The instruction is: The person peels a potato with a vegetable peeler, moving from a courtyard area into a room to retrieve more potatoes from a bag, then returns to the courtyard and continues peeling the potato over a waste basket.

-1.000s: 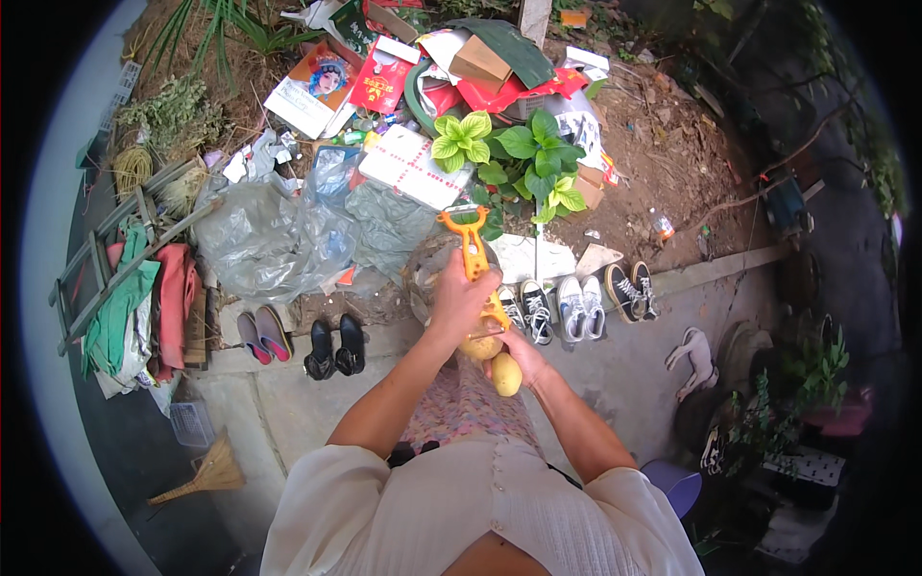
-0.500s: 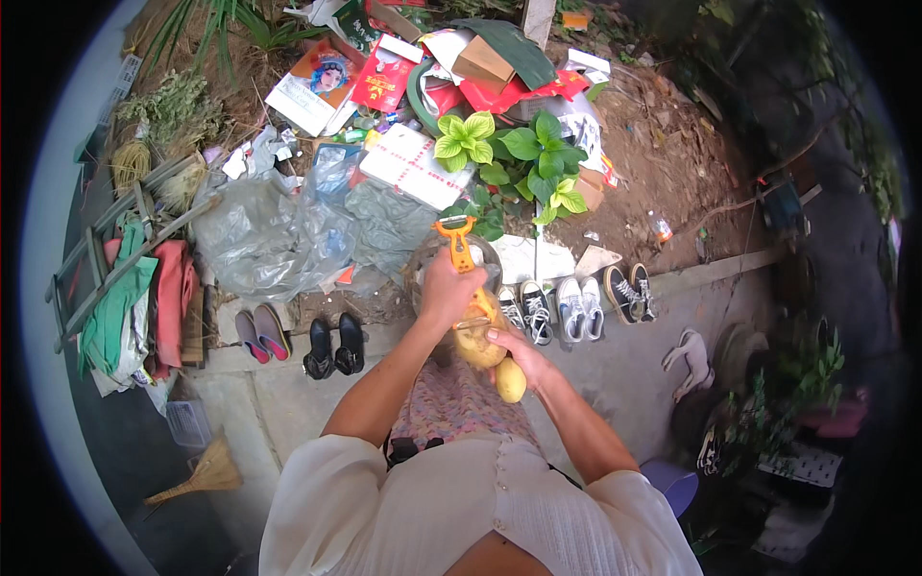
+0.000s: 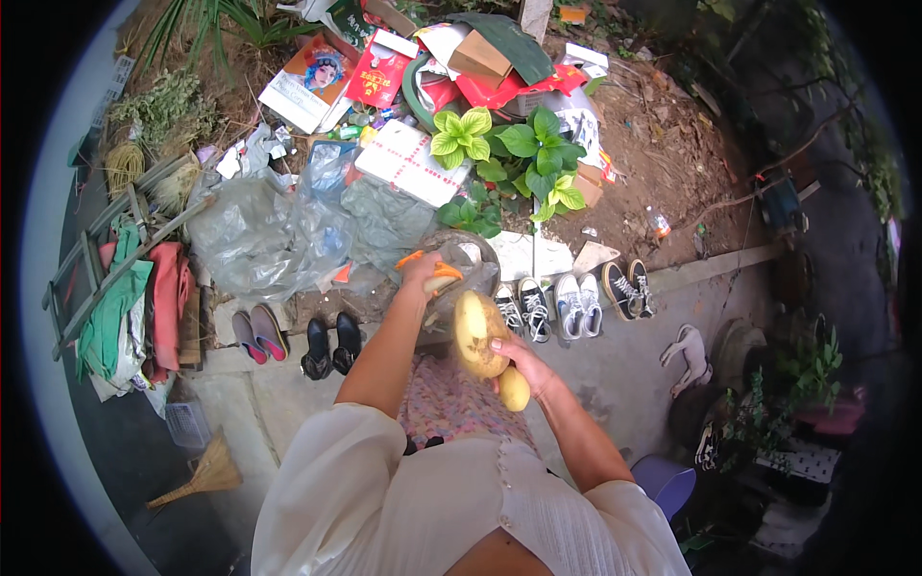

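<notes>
My left hand (image 3: 419,276) is closed around an orange peeler (image 3: 443,272), over a round bin lined with a clear bag (image 3: 488,272). A pale piece shows beside the peeler; I cannot tell whether it is peel. My right hand (image 3: 524,362) grips a large yellow-brown potato (image 3: 486,357), thumb pressed on its side. Bare pale flesh runs down one face of that potato; brown skin covers the rest. Held under the same palm is a smaller, smooth yellow potato (image 3: 514,390). Peeler and potatoes are apart.
Beyond my hands stand sneakers (image 3: 579,307), black shoes (image 3: 347,343) and slippers (image 3: 268,332) along a low kerb. Plastic sheeting (image 3: 259,226), boxes (image 3: 415,161) and a leafy plant (image 3: 538,149) lie past it. A pale dog (image 3: 688,361) rests at right; a broom (image 3: 213,468) lies left.
My left hand has drawn the peeler off the large potato, left and tilted over the bin. The large potato now shows its pale peeled strip facing up.
</notes>
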Available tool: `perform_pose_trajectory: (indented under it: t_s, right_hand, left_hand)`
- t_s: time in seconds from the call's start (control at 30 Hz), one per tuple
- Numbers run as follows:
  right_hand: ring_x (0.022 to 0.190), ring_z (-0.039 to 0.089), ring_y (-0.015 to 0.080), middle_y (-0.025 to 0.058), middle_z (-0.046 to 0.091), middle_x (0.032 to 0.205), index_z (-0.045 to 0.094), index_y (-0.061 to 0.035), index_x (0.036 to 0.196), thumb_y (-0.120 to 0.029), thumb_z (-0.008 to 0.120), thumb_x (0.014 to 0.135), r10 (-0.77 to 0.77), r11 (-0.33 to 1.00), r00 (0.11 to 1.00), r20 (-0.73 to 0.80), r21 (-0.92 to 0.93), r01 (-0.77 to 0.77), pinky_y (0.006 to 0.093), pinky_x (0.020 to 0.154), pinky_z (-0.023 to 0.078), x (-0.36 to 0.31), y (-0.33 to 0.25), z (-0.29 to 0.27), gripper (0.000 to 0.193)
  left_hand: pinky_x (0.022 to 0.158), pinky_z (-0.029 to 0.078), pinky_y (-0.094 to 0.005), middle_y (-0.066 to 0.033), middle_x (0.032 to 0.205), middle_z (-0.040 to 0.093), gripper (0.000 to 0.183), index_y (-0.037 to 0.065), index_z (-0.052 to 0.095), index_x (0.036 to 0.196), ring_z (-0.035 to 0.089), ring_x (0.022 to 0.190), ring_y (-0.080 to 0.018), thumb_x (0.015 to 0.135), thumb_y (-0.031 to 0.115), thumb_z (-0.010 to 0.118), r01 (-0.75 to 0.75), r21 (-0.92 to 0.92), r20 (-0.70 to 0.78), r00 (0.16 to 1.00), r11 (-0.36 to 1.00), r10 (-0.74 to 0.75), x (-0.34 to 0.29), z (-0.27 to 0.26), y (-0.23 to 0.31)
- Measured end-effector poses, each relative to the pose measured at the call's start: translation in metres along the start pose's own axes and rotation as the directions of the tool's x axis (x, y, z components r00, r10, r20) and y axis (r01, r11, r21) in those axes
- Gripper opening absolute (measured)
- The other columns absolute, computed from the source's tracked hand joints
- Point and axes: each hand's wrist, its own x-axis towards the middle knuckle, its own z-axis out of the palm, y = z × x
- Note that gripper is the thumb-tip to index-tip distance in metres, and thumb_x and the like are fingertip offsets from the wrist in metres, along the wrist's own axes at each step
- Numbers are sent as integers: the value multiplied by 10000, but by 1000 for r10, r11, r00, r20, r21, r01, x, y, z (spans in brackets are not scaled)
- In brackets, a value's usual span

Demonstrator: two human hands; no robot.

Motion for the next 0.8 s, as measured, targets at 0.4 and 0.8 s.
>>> perform_pose_trajectory:
  t_s: [0.4, 0.8]
  right_hand:
    - [467, 535, 187, 123, 618, 843, 530, -48, 1082, -458, 488, 858, 24, 926, 1000, -20, 376, -15, 280, 393, 441, 37, 17, -18, 468]
    - [454, 526, 231, 212, 586, 1102, 504, -47, 1186, -490, 457, 853, -60, 898, 998, 16, 437, 47, 343, 414, 438, 31, 19, -13, 557]
  left_hand:
    - [650, 481, -364, -150, 869, 604, 339, -32, 536, 934, 610, 757, -229, 725, 213, 643, -39, -261, 0, 999, 965, 40, -57, -5, 51]
    - [687, 447, -470, -222, 820, 616, 482, 1, 402, 1100, 598, 784, -404, 793, 315, 603, -539, 609, -17, 724, 582, 689, -51, -6, 36]
